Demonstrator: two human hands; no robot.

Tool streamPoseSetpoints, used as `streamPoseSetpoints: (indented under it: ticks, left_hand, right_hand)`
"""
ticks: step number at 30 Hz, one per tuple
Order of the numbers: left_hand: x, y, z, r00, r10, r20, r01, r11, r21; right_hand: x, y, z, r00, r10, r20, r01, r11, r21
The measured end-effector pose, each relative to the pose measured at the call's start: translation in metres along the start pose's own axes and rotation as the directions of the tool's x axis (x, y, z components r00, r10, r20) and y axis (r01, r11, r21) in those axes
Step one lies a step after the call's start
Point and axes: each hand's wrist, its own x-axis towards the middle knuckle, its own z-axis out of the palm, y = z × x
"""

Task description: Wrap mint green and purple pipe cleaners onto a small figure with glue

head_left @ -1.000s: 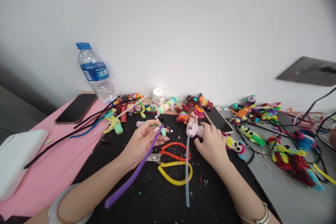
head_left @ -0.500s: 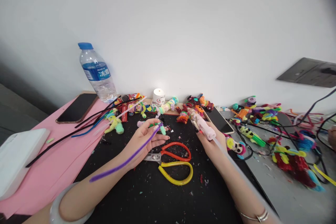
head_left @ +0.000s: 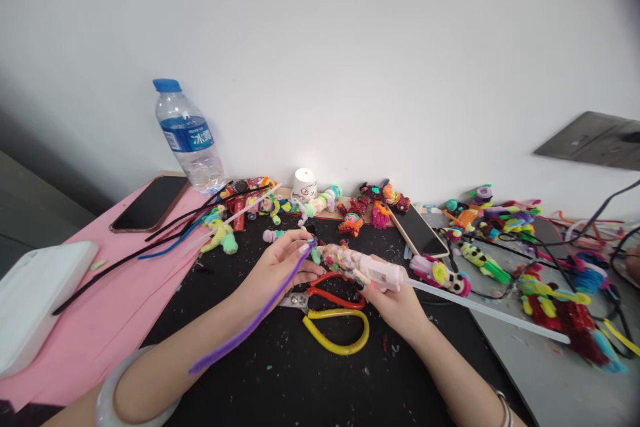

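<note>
My left hand (head_left: 280,267) pinches a long purple pipe cleaner (head_left: 250,323) that trails back over my forearm, with a small green and pink piece at the fingertips. My right hand (head_left: 395,300) is closed round a pink glue gun (head_left: 373,270), lifted off the black mat (head_left: 280,380). The gun's nozzle points left at my left fingertips. A clear glue stick (head_left: 490,312) juts from its back toward the right. Scissors with an orange and a yellow handle (head_left: 333,320) lie on the mat just under both hands.
A water bottle (head_left: 187,137), a dark phone (head_left: 149,203) and black and blue pipe cleaners lie on pink paper (head_left: 90,320) at left. A white box (head_left: 35,300) sits far left. A candle cup (head_left: 304,183), pipe-cleaner figures, a second phone (head_left: 419,229) and cables crowd the back and right.
My right hand picked the glue gun up from the mat and swung its nozzle left to my left fingertips. The glue stick came up with it. My left hand stayed put.
</note>
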Motion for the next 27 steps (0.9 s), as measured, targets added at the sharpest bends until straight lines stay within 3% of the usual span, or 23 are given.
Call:
streamPoseSetpoints:
  ticks: [13, 27]
  left_hand:
    - [-0.0019, 0.0002, 0.0015, 1.0, 0.007, 0.002, -0.007, 1.0, 0.008]
    - [-0.0017, 0.0002, 0.0007, 1.0, 0.008, -0.018, -0.007, 1.0, 0.016]
  right_hand:
    - [0.0047, -0.0097, -0.0008, 0.997, -0.009, 0.083, 0.01, 1.0, -0.004]
    - [0.0048, -0.0108, -0.001, 0.999, -0.007, 0.038, 0.009, 0.999, -0.038]
